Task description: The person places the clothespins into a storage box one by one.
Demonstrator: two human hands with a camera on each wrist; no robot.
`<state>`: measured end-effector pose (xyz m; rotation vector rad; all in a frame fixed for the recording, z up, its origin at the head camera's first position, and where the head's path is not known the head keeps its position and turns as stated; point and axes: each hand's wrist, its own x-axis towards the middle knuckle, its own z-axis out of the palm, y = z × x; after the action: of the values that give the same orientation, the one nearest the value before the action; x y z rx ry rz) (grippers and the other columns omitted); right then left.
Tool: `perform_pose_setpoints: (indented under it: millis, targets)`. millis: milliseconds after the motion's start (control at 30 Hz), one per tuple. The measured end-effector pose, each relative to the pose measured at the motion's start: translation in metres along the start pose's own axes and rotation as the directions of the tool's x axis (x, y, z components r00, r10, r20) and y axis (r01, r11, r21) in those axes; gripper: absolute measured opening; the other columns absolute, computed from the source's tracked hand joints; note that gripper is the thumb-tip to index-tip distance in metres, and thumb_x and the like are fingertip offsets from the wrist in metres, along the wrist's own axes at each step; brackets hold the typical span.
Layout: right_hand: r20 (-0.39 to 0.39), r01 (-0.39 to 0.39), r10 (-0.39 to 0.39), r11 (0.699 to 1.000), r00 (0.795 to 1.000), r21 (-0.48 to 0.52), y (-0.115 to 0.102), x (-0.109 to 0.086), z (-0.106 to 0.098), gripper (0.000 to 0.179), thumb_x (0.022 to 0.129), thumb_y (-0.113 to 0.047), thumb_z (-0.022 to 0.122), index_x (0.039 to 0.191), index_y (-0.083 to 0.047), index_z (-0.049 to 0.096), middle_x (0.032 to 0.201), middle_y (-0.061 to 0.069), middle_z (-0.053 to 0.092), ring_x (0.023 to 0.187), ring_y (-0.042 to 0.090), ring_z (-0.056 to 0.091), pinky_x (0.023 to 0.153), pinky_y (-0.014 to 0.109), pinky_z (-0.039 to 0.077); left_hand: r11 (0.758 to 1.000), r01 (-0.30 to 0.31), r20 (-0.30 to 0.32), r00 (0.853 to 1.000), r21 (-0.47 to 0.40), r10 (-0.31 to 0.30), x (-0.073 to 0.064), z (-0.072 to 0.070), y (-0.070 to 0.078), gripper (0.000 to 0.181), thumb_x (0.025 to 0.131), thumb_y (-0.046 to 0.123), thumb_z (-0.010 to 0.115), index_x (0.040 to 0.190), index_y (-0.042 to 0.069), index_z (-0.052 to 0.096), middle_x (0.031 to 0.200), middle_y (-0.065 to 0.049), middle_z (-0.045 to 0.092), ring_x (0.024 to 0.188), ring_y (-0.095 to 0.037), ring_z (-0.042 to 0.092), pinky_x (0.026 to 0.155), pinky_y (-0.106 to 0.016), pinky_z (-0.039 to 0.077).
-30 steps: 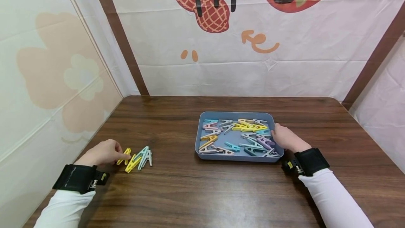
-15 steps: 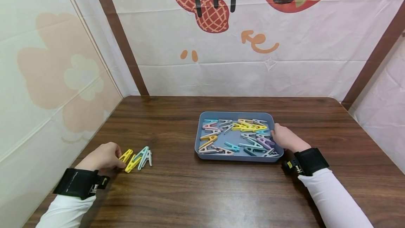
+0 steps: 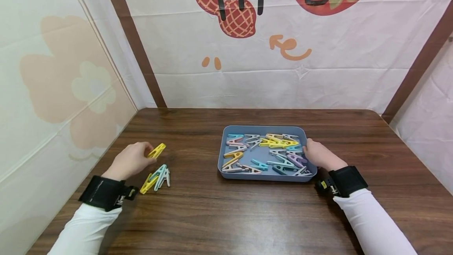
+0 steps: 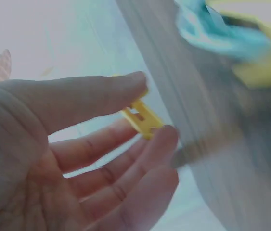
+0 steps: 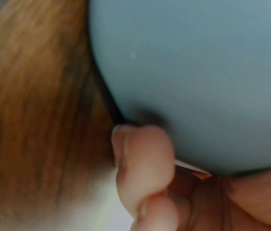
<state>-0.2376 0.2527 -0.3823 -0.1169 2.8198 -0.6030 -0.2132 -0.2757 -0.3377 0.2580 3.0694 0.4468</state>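
My left hand (image 3: pixel 131 159) pinches a yellow clothespin (image 3: pixel 157 150) between thumb and fingers, raised over the left part of the table. In the left wrist view, the same clothespin (image 4: pixel 142 118) sits between the thumb tip and the fingertips. Just below the hand lie another yellow clothespin (image 3: pixel 149 184) and pale green clothespins (image 3: pixel 163 177), bunched together. My right hand (image 3: pixel 323 154) grips the right side of a blue-grey tray (image 3: pixel 262 176). Seen from the right wrist, its curled fingers (image 5: pixel 147 156) press against the tray's outer wall (image 5: pixel 188 82).
Inside the tray are many clothespins, among them a yellow cluster (image 3: pixel 277 142), a purple clothespin (image 3: pixel 296 158) and a turquoise clothespin (image 3: pixel 260 164). The brown wooden table (image 3: pixel 219 215) meets a printed cloth wall (image 3: pixel 226 85) at the back and another cloth on the left.
My left hand has picked the yellow clothespin up from beside the others and carried it up, away from me and to the right. The right hand and tray stay put.
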Motion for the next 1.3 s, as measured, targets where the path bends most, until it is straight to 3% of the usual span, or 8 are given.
perform_pose_setpoints:
  millis: [200, 567, 667, 933, 1200, 1300]
  targets:
    - [0.001, -0.006, 0.006, 1.0, 1.0, 0.009, 0.002, 0.001, 0.003, 0.045, 0.104, -0.009, 0.036, 0.133, 0.024, 0.026, 0.094, 0.024, 0.051, 0.068, 0.024, 0.055, 0.054, 0.033, 0.045, 0.99, -0.142, -0.063, 0.988, 0.018, 0.143, 0.025, 0.001, 0.046, 0.026, 0.085, 0.017, 0.074, 0.103, 0.001, 0.065, 0.083, -0.006, 0.06, 0.07, -0.02, 0.054, 0.06, -0.039, 0.043]
    - [-0.009, 0.007, -0.007, 1.0, 1.0, 0.009, 0.0, -0.002, 0.001, 0.043, 0.104, -0.009, 0.036, 0.13, 0.025, 0.027, 0.091, 0.023, 0.05, 0.068, 0.025, 0.054, 0.054, 0.034, 0.044, 0.946, -0.306, -0.035, 0.95, 0.106, 0.311, 0.058, 0.013, 0.129, 0.028, 0.085, 0.026, 0.076, 0.105, 0.008, 0.067, 0.09, -0.004, 0.063, 0.075, -0.017, 0.055, 0.063, -0.034, 0.046]
    - [-0.013, 0.009, -0.009, 1.0, 1.0, 0.004, -0.001, -0.002, 0.001, 0.044, 0.104, -0.009, 0.036, 0.13, 0.025, 0.027, 0.093, 0.024, 0.051, 0.07, 0.026, 0.055, 0.055, 0.035, 0.044, 0.922, -0.361, -0.024, 0.93, 0.138, 0.367, 0.063, 0.018, 0.146, 0.028, 0.086, 0.027, 0.076, 0.105, 0.01, 0.067, 0.09, -0.002, 0.062, 0.074, -0.015, 0.055, 0.063, -0.032, 0.046]
    - [-0.013, 0.006, -0.006, 1.0, 1.0, 0.001, 0.0, 0.0, 0.002, 0.044, 0.104, -0.009, 0.037, 0.13, 0.024, 0.028, 0.093, 0.024, 0.051, 0.07, 0.026, 0.056, 0.054, 0.034, 0.045, 0.838, -0.512, 0.069, 0.858, 0.189, 0.509, 0.075, 0.023, 0.179, 0.027, 0.086, 0.027, 0.075, 0.106, 0.011, 0.067, 0.096, -0.002, 0.065, 0.076, -0.013, 0.056, 0.065, -0.029, 0.047]
    - [-0.013, 0.007, -0.007, 1.0, 1.0, 0.001, 0.002, 0.001, 0.002, 0.041, 0.104, -0.009, 0.036, 0.127, 0.024, 0.03, 0.085, 0.019, 0.05, 0.069, 0.025, 0.055, 0.056, 0.035, 0.044, 0.797, -0.567, 0.185, 0.823, 0.208, 0.537, 0.087, 0.036, 0.21, 0.024, 0.088, 0.025, 0.072, 0.108, 0.012, 0.068, 0.098, 0.0, 0.066, 0.081, -0.012, 0.058, 0.068, -0.029, 0.048]
    - [-0.015, 0.008, -0.007, 1.0, 1.0, 0.002, 0.002, 0.001, 0.002, 0.041, 0.104, -0.009, 0.036, 0.127, 0.024, 0.03, 0.084, 0.018, 0.049, 0.068, 0.025, 0.054, 0.056, 0.035, 0.044, 0.775, -0.593, 0.228, 0.804, 0.221, 0.55, 0.089, 0.046, 0.219, 0.023, 0.089, 0.025, 0.072, 0.108, 0.013, 0.068, 0.098, 0.001, 0.065, 0.08, -0.012, 0.057, 0.068, -0.028, 0.047]
